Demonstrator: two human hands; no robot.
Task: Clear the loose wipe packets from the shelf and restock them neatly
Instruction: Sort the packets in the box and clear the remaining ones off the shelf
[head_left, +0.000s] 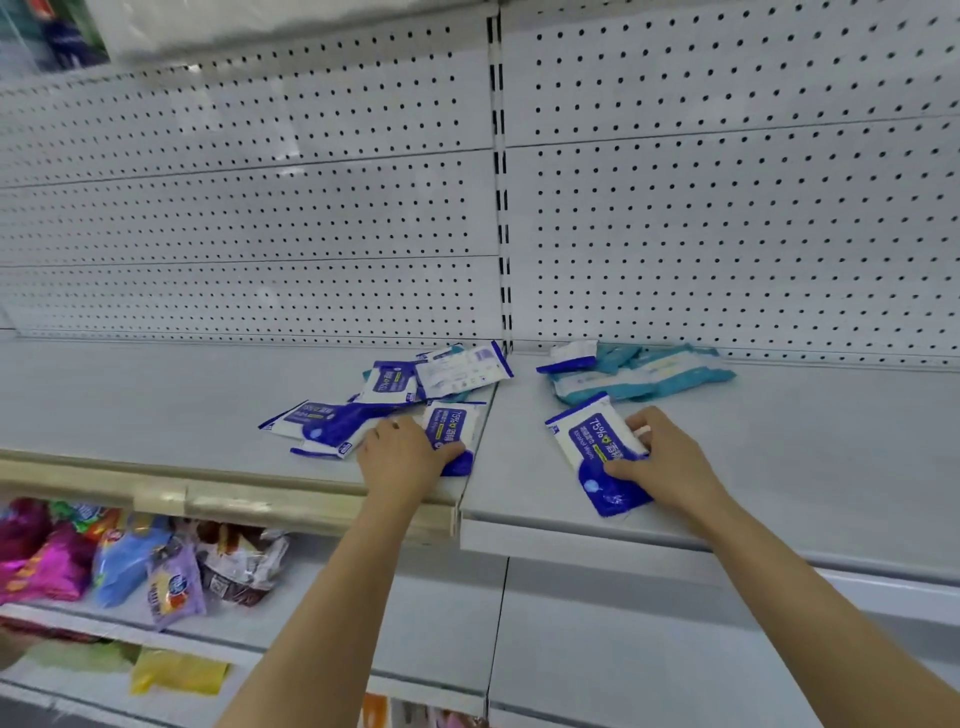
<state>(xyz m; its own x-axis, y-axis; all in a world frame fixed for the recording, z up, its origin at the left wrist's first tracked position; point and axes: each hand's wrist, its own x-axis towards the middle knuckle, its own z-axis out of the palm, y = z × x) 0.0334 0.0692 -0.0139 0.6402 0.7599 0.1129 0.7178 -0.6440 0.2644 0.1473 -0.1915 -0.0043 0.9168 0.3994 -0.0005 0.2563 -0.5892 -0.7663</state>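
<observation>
Head view: left hand (400, 452) and right hand (660, 457) each grip a "75%" packet (597, 447).

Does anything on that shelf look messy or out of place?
Yes. Blue-and-white wipe packets lie scattered at odd angles, overlapping, some face down. Teal packs sit heaped behind. The left hand and right hand each rest on a packet.

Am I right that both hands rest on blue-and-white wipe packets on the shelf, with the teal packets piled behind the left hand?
Not quite. The head view shows the teal packets piled behind the right hand, not the left hand. Both hands do rest on blue-and-white wipe packets on the shelf.
</observation>
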